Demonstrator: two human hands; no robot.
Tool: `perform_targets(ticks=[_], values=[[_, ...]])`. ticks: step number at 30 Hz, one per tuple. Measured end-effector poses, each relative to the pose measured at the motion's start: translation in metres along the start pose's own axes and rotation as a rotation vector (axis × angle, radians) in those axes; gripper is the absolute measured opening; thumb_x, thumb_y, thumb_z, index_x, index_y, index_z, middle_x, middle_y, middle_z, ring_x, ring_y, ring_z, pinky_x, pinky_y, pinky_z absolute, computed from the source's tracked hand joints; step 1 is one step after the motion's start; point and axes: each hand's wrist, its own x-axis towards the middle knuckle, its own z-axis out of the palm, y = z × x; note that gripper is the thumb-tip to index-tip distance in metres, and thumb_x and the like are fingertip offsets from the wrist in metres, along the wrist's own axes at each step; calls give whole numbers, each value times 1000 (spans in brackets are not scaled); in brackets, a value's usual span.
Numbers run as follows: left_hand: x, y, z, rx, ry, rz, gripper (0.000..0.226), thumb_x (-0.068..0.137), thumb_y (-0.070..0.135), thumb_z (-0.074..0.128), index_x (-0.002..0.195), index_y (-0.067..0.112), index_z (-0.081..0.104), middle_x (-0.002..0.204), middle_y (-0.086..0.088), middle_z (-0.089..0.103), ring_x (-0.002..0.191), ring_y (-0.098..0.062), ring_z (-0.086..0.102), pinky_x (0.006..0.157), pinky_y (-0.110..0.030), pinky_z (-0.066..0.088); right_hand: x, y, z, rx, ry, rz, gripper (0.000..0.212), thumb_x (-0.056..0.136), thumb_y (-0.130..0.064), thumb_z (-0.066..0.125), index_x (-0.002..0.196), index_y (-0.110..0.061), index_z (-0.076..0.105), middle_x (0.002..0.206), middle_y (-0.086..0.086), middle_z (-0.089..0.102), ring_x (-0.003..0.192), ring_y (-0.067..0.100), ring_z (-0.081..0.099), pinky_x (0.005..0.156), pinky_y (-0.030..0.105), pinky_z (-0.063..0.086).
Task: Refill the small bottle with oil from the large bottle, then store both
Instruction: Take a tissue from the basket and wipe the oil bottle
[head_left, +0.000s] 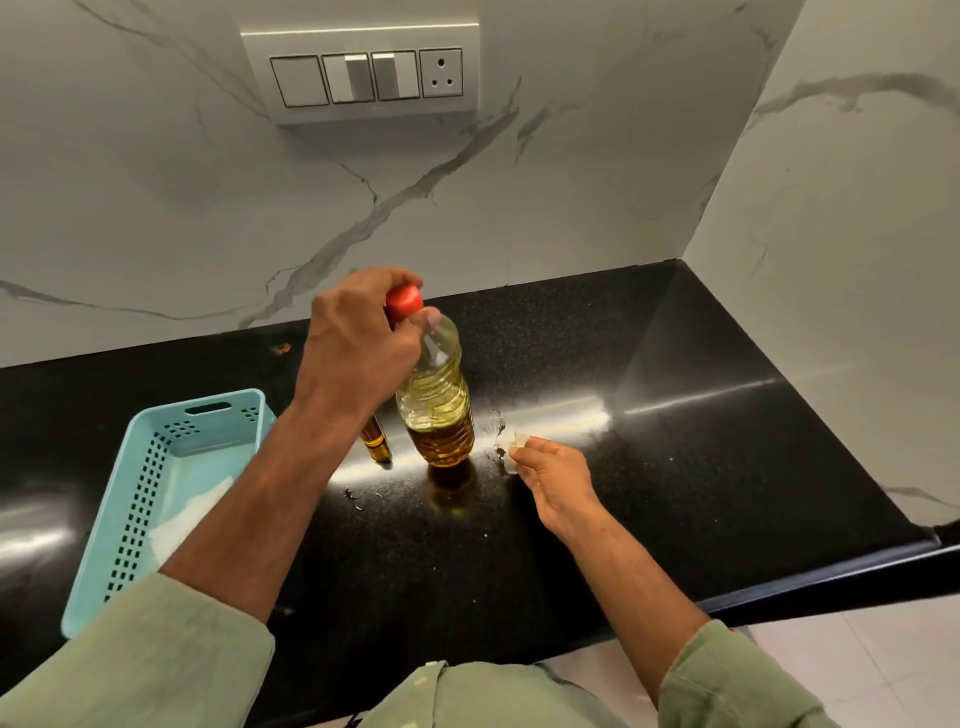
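We see a red cap (403, 301) on a clear bottle (436, 395) of golden oil, a pale blue basket (171, 467) with square holes, a speckled black counter (675, 441), grey-veined white wall (156, 208), green sleeves (156, 654).

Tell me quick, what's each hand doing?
Left hand: grips the red plastic cap of the large clear oil bottle.
Right hand: pinches a small whitish wad.

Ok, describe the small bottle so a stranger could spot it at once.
Start at the black countertop, where the large bottle with the red cap stands upright. The small bottle stands just left of it, partly hidden behind the left forearm. It is slim and dark amber, far narrower than its neighbour.
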Motion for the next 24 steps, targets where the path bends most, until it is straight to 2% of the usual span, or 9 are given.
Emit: perform_targets(ticks=[2, 5, 8, 12, 14, 19, 24], values=[[4, 5, -7, 0, 40, 2, 43, 86, 31, 78, 124, 16, 66, 119, -6, 68, 98, -9, 56, 78, -9, 40, 1, 0, 6, 14, 10, 17, 23, 85, 17, 68, 97, -3, 69, 88, 11, 79, 83, 18, 78, 66, 19, 59], [5, 11, -12, -6, 72, -5, 43, 86, 33, 78, 124, 16, 66, 121, -6, 68, 99, -9, 55, 77, -8, 38, 4, -2, 17, 70, 64, 39, 25, 90, 13, 65, 113, 2, 67, 106, 17, 74, 96, 24, 73, 68, 22, 61], [3, 16, -13, -12, 80, 0, 43, 87, 34, 77, 124, 16, 66, 122, -7, 68, 100, -8, 55, 77, -4, 35, 7, -4, 26, 124, 74, 76, 17, 96, 5, 62, 111, -3, 66, 110, 17, 71, 99, 26, 72, 70, 28, 63], [1, 21, -9, -15, 77, 7, 43, 88, 34, 76, 125, 15, 64, 123, -8, 66, 100, -9, 54, 80, -13, 42, 3, -6, 41, 183, -56, 176, 17, 98, 3, 54, 106, -4, 68, 93, 16, 77, 82, 23, 75, 80, 38, 62], [0, 22, -7, -25, 77, -6, 43, 88, 32, 76, 125, 15, 63, 124, -7, 65, 102, -10, 53, 84, -19, 45, 1, -3, 43, 249, -135, 215, 18, 99, -3, 54, 108, -3, 70, 92, 15, 77, 82, 25, 75, 91, 42, 60], [-1, 23, -6, -16, 65, -22, 43, 89, 28, 76, 127, 13, 62, 125, -8, 64, 106, -11, 53, 89, -23, 45, -3, 1, 35, 253, -253, 254, 32, 105, -28, 48, 113, -8, 71, 104, 14, 77, 98, 26, 75, 102, 44, 53], [2, 27, -3, -25, 69, -44, 43, 89, 28, 75, 127, 13, 61, 127, -9, 64, 111, -20, 60, 92, -26, 48, -7, 7, 34, 180, -303, 328, 44, 106, -41, 44, 125, -10, 68, 122, 14, 74, 117, 29, 69, 111, 46, 45]])
